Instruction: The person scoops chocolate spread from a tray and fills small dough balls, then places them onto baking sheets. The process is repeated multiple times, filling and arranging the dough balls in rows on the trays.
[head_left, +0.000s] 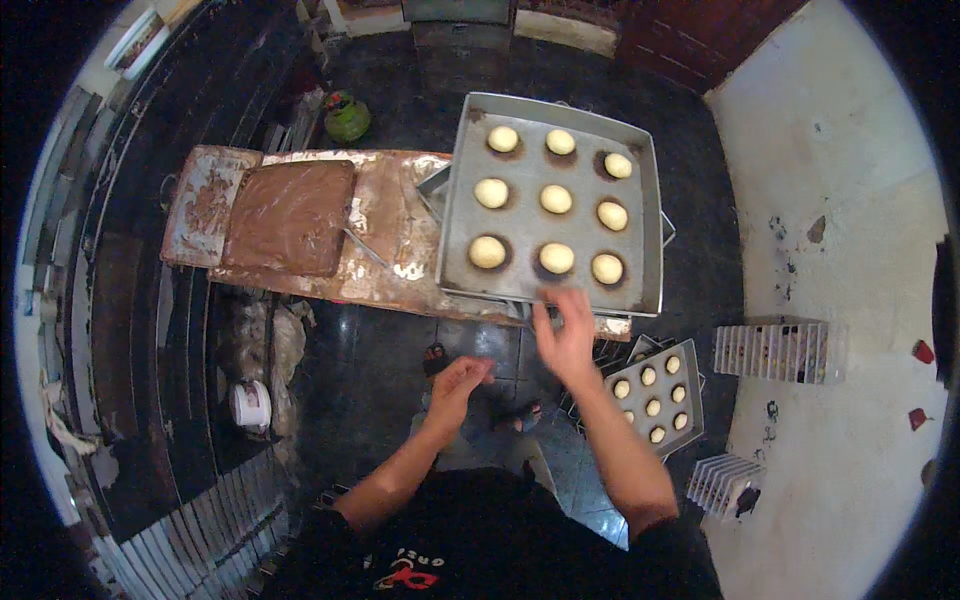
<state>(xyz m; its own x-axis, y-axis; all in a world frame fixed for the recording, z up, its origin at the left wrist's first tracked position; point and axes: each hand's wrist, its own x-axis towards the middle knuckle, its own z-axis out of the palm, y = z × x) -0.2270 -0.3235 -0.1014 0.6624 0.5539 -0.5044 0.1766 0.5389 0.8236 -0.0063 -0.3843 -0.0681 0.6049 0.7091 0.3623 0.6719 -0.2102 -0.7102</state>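
Observation:
A large square metal baking tray (525, 225) lies at the right end of the table, on top of other trays whose corners poke out. Several round, pale yellow dough balls (556, 199) sit spaced in rows on it, with dark patches around them. My right hand (566, 330) is at the tray's front edge, just short of the middle ball of the front row. Its thumb and fingers are apart, with nothing seen between them. My left hand (460, 388) hangs in front of the table, fingers drawn together; whatever they may hold is too small to tell.
On the worn, floury table (400, 225) a brown-smeared square slab (290, 218) lies left. Lower right stands another tray (683, 425) of dough balls. Slatted plastic racks (775, 352) are by the right wall. A green gas cylinder (346, 117) stands behind the table, a white tub (250, 405) at left.

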